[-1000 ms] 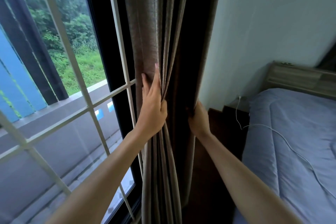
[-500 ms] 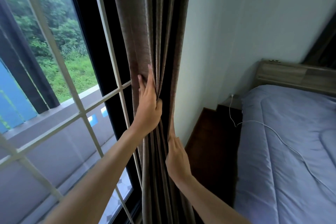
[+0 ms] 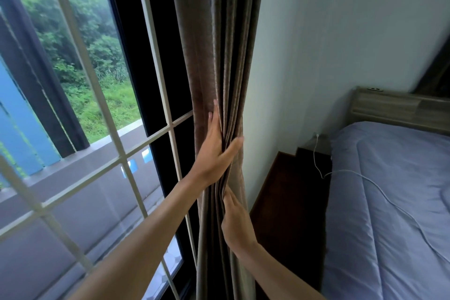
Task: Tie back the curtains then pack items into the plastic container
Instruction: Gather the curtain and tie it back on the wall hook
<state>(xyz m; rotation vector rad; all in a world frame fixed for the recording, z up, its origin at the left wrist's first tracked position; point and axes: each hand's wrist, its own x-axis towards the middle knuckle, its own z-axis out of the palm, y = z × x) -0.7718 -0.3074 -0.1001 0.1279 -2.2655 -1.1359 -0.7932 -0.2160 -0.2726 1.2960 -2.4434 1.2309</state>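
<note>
A brown pleated curtain (image 3: 219,44) hangs bunched in a narrow column between the window and the wall corner. My left hand (image 3: 215,146) wraps the gathered folds at mid height, fingers flat on the window side and thumb across the front. Lower down, my right hand (image 3: 237,221) presses into the folds from the wall side, its fingertips hidden in the fabric. No tie-back and no plastic container are in view.
A tall window with a white grille (image 3: 117,143) fills the left, greenery outside. A pale wall (image 3: 328,44) stands right of the curtain. A dark wooden bedside unit (image 3: 289,202), a bed with a blue-grey cover (image 3: 394,202) and a white cable (image 3: 379,192) lie at right.
My right hand dropped from the curtain's wall-side edge to below my left hand. My left thumb has spread across the folds, and the curtain is bunched tighter.
</note>
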